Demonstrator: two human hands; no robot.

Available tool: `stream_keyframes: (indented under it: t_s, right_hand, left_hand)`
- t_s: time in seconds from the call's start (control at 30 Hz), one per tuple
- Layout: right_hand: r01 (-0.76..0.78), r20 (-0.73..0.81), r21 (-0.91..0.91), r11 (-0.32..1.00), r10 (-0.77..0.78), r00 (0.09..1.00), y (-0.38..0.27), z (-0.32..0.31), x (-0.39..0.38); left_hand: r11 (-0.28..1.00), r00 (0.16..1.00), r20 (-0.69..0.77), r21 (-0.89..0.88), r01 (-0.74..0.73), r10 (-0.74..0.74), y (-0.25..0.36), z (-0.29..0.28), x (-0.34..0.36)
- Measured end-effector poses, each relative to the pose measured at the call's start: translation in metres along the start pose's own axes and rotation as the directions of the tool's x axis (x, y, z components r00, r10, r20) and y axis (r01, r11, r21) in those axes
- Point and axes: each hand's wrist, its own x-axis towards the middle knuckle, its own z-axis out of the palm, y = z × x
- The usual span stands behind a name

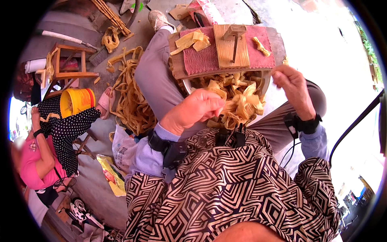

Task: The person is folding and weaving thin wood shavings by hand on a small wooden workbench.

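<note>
My left hand (196,109) is closed, thumb over curled fingers, in front of a pile of dry yellow leaf strips (245,105). A strip shows just behind its knuckles; whether the fingers hold it I cannot tell. My right hand (293,85) is pinched at the right end of a wooden board (177,64), apart from the pile; anything between its fingers is too small to make out. The board lies across a white tub (264,82) holding the strips. On it are a reddish cloth (258,40), a pale wooden block (223,48) with a metal piece (234,31), and folded strips (193,41).
A heap of long tan strips (131,97) lies on the floor left of my leg. Further left, a person in pink (38,161) sits near a yellow bucket (76,101) and a wooden stool (74,74). A plastic bag (123,147) and yellow packet (111,175) lie nearby.
</note>
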Motion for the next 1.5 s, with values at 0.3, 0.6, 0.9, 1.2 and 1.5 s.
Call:
stream_keyframes:
  t_s: [0.3, 0.6, 0.9, 1.2, 1.5]
  right_hand:
    - [0.463, 0.468, -0.391, 0.796, -0.261, 0.844, -0.024, 0.035, 0.001]
    - [0.199, 0.036, -0.211, 0.957, -0.196, 0.980, 0.010, 0.037, 0.045]
    - [0.223, -0.079, -0.637, 0.738, -0.350, 0.933, 0.039, 0.052, 0.075]
    - [0.505, 0.080, -0.380, 0.775, -0.517, 0.852, 0.024, 0.046, 0.032]
    - [0.324, -0.274, -0.362, 0.874, -0.432, 0.859, -0.007, 0.044, 0.029]
  left_hand:
    - [0.968, 0.997, 0.006, 0.237, -0.077, 0.078, 0.022, 0.016, 0.021]
    - [0.864, 0.901, -0.245, 0.453, -0.220, 0.358, 0.033, -0.036, 0.069]
    - [0.261, 0.548, -0.194, 0.964, -0.047, 0.814, 0.020, -0.052, 0.122]
    - [0.752, 0.797, -0.373, 0.643, -0.147, 0.474, -0.006, -0.036, 0.088]
    - [0.792, 0.934, -0.128, 0.576, -0.203, 0.333, 0.046, 0.057, 0.022]
